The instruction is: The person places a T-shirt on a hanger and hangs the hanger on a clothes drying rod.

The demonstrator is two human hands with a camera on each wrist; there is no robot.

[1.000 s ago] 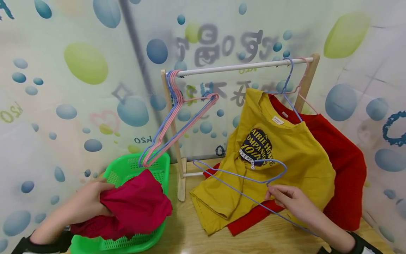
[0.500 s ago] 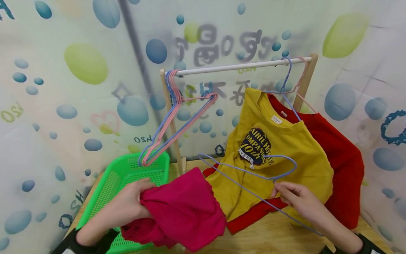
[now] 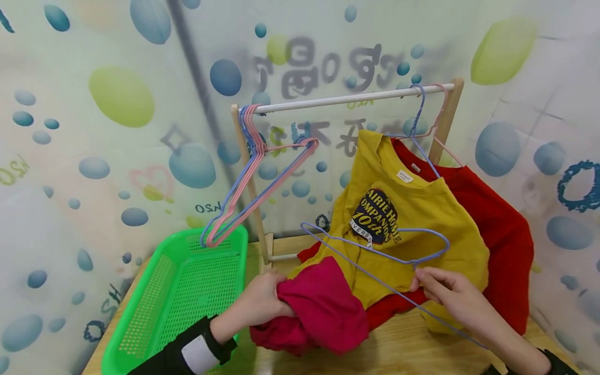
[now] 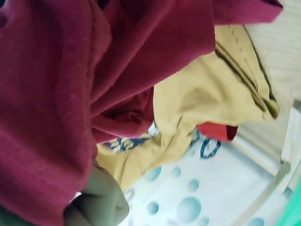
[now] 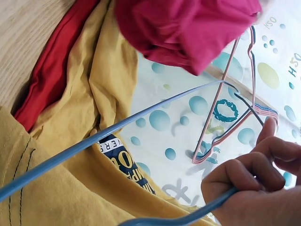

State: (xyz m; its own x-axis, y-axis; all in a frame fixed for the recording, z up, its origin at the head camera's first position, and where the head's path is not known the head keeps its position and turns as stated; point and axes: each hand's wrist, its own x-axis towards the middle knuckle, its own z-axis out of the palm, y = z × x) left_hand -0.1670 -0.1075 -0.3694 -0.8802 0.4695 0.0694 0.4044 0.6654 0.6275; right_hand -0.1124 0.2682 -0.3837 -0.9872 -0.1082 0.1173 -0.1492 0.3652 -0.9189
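Note:
My left hand grips a bunched crimson garment in front of the rack, over the table. In the left wrist view the crimson cloth fills much of the picture, and part of the hand shows below it. Farther right, my right hand pinches a blue hanger near the base of its hook. The hanger is bare and tilted, with one end pointing left toward the crimson garment. In the right wrist view the fingers curl round the blue wire.
A white-railed rack stands behind. Several pink and blue hangers hang at its left end. On its right hang a yellow shirt and a red garment. A green basket sits left on the wooden table.
My left hand has carried the crimson garment rightward, away from over the green basket and closer to the hanger. The hanger in my right hand has shifted slightly to the right.

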